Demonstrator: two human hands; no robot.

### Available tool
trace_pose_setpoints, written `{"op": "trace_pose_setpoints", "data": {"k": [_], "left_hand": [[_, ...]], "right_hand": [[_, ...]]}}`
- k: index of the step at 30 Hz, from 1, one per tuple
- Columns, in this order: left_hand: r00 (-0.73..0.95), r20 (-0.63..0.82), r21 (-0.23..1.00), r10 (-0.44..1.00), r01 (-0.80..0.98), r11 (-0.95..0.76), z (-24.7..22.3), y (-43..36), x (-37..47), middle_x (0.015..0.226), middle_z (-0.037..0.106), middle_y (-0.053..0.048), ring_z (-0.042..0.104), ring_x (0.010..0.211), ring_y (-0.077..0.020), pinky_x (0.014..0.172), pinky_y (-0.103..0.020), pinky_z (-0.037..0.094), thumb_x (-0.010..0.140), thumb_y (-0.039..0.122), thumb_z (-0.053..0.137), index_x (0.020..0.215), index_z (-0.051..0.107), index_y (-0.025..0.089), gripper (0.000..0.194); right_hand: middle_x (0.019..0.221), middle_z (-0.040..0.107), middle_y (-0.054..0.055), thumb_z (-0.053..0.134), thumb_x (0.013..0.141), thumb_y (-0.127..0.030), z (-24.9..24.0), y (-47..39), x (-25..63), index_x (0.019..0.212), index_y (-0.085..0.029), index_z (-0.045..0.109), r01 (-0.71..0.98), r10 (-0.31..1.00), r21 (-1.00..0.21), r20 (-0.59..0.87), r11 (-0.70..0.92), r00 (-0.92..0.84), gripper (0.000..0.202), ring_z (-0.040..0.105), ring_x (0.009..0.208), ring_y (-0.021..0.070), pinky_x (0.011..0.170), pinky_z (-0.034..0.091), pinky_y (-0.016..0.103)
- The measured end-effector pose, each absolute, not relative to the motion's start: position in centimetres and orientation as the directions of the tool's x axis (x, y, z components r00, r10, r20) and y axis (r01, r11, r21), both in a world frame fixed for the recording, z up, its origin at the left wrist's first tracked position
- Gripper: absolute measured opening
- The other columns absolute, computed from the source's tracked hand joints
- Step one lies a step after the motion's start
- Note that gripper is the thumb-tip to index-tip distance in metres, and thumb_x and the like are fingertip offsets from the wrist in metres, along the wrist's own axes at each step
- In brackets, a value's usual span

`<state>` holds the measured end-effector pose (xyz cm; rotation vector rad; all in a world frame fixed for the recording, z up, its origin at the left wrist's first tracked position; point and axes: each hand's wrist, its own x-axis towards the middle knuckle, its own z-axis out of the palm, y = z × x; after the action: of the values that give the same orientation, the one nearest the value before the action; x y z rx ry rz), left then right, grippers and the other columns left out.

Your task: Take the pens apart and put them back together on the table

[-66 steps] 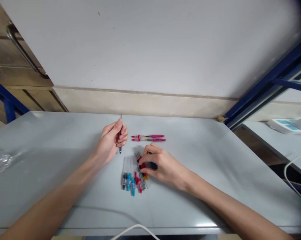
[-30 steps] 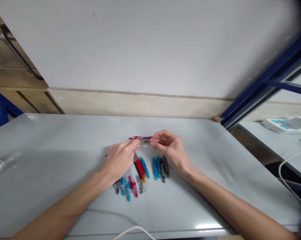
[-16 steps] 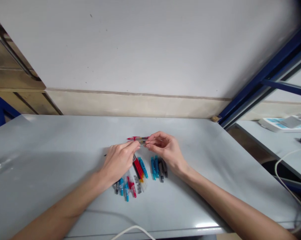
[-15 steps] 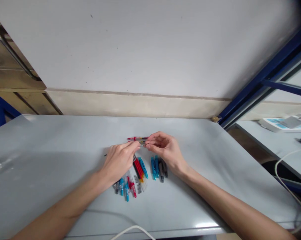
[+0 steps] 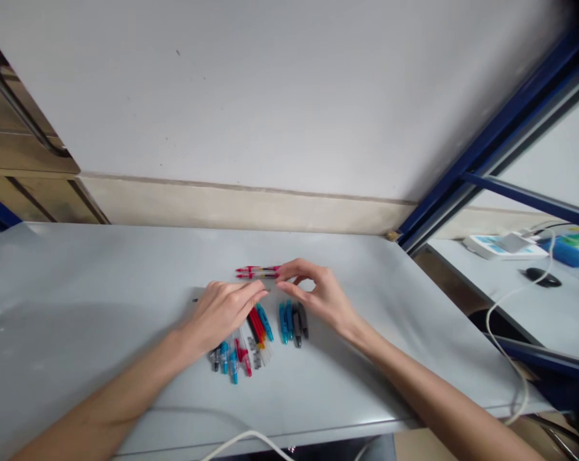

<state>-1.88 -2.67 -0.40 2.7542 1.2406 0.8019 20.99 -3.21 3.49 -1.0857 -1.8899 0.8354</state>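
Two red-ended clear pens (image 5: 257, 272) lie side by side at the far end of the group. My right hand (image 5: 325, 298) is at their right ends, thumb and forefinger curved and slightly apart. My left hand (image 5: 225, 310) is closed above the loose pen parts, its fingertips pinched together; a tiny piece may show at the tips, too small to name. Under and in front of it lie red and black refills (image 5: 258, 326), a blue grip barrel (image 5: 265, 322) and clear barrels with blue and red ends (image 5: 234, 368). Between the hands' wrists rest blue barrels (image 5: 285, 322) and dark grey barrels (image 5: 299, 323).
The grey table (image 5: 102, 269) backs onto a white wall. A blue metal frame (image 5: 453, 173) rises at the right. Beyond it, a second table holds a black mouse (image 5: 543, 277) and a white device (image 5: 503, 246). A white cable (image 5: 251, 435) loops at the front edge.
My hands have moved slightly apart, and the right fingers have loosened from their pinch. Both red pens now show more fully. The view has shifted to the right.
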Motion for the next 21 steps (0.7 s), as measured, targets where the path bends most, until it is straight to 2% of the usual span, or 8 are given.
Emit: {"op": "trace_pose_setpoints", "data": {"k": [1, 4, 6, 11, 14, 16, 18, 21], "left_hand": [[0.545, 0.452, 0.219, 0.706, 0.700, -0.680, -0.4, -2.6, -1.9, 0.070, 0.069, 0.000, 0.065, 0.058, -0.0140, 0.056, -0.025, 0.039, 0.107, 0.036, 0.038, 0.102, 0.069, 0.022, 0.034], [0.525, 0.450, 0.227, 0.723, 0.715, -0.661, -0.4, -2.6, -2.0, 0.081, 0.074, -0.001, 0.069, 0.065, -0.0159, 0.059, -0.026, 0.042, 0.106, 0.036, 0.040, 0.115, 0.067, 0.026, 0.031], [0.524, 0.435, 0.237, 0.733, 0.719, -0.654, -0.5, -2.5, -2.0, 0.084, 0.075, -0.001, 0.070, 0.068, -0.0168, 0.060, -0.026, 0.043, 0.106, 0.037, 0.040, 0.111, 0.068, 0.026, 0.030], [0.516, 0.410, 0.286, 0.752, 0.710, -0.643, -0.4, -2.5, -2.0, 0.079, 0.073, 0.000, 0.068, 0.066, -0.0153, 0.060, -0.026, 0.042, 0.106, 0.035, 0.041, 0.105, 0.069, 0.025, 0.029], [0.494, 0.424, 0.323, 0.759, 0.701, -0.636, -0.3, -2.5, -2.0, 0.080, 0.073, 0.000, 0.067, 0.067, -0.0143, 0.062, -0.025, 0.043, 0.105, 0.032, 0.041, 0.104, 0.068, 0.024, 0.028], [0.490, 0.412, 0.326, 0.768, 0.708, -0.627, -0.2, -2.5, -2.0, 0.077, 0.072, 0.001, 0.066, 0.064, -0.0140, 0.061, -0.025, 0.042, 0.105, 0.031, 0.041, 0.103, 0.067, 0.024, 0.027], [0.483, 0.391, 0.319, 0.784, 0.727, -0.608, -0.1, -2.5, -2.0, 0.072, 0.070, 0.002, 0.065, 0.061, -0.0144, 0.060, -0.025, 0.041, 0.105, 0.032, 0.042, 0.102, 0.067, 0.025, 0.026], [0.467, 0.387, 0.329, 0.795, 0.736, -0.592, -0.1, -2.5, -2.0, 0.077, 0.072, 0.002, 0.067, 0.064, -0.0152, 0.062, -0.025, 0.043, 0.104, 0.033, 0.044, 0.109, 0.065, 0.026, 0.023]], "right_hand": [[0.110, 0.074, 0.006, 0.073, 0.089, -0.034, 3.5, -3.4, 22.0, 0.106, -0.024, 0.070, 0.401, 0.876, -0.802, 0.291, 0.443, -0.385, 0.020, 0.068, 0.104, 0.0241, 0.093, 0.051, 0.041], [0.144, 0.057, 0.009, 0.088, 0.073, -0.038, 2.7, -4.5, 24.8, 0.141, -0.032, 0.052, 0.443, 0.816, -0.770, 0.170, 0.460, -0.552, 0.077, 0.053, 0.132, 0.0308, 0.110, 0.043, 0.050], [0.150, 0.050, 0.011, 0.089, 0.070, -0.039, 1.8, -5.4, 26.1, 0.148, -0.032, 0.043, 0.471, 0.813, -0.770, 0.105, 0.431, -0.573, 0.091, 0.048, 0.137, 0.0322, 0.115, 0.038, 0.053], [0.141, 0.057, 0.011, 0.082, 0.080, -0.037, 1.3, -6.0, 26.8, 0.141, -0.029, 0.049, 0.463, 0.842, -0.792, 0.114, 0.398, -0.528, 0.070, 0.055, 0.129, 0.0299, 0.112, 0.042, 0.052], [0.133, 0.062, 0.009, 0.073, 0.088, -0.042, 2.5, -5.1, 25.7, 0.131, -0.027, 0.058, 0.337, 0.859, -0.864, 0.186, 0.374, -0.478, 0.048, 0.059, 0.121, 0.0265, 0.109, 0.044, 0.047], [0.120, 0.067, 0.010, 0.055, 0.099, -0.048, 3.5, -4.1, 24.3, 0.120, -0.023, 0.065, 0.200, 0.882, -0.921, 0.231, 0.334, -0.411, 0.035, 0.064, 0.110, 0.0238, 0.103, 0.048, 0.044], [0.100, 0.071, 0.010, 0.035, 0.104, -0.056, 4.1, -3.2, 22.5, 0.101, -0.019, 0.069, 0.039, 0.904, -0.957, 0.256, 0.286, -0.342, 0.051, 0.068, 0.088, 0.0210, 0.089, 0.054, 0.040], [0.073, 0.068, 0.007, 0.032, 0.101, -0.065, 3.8, -2.2, 20.3, 0.084, -0.017, 0.067, -0.060, 0.925, -0.976, 0.217, 0.209, -0.312, 0.062, 0.062, 0.059, 0.0175, 0.062, 0.054, 0.033]]}}
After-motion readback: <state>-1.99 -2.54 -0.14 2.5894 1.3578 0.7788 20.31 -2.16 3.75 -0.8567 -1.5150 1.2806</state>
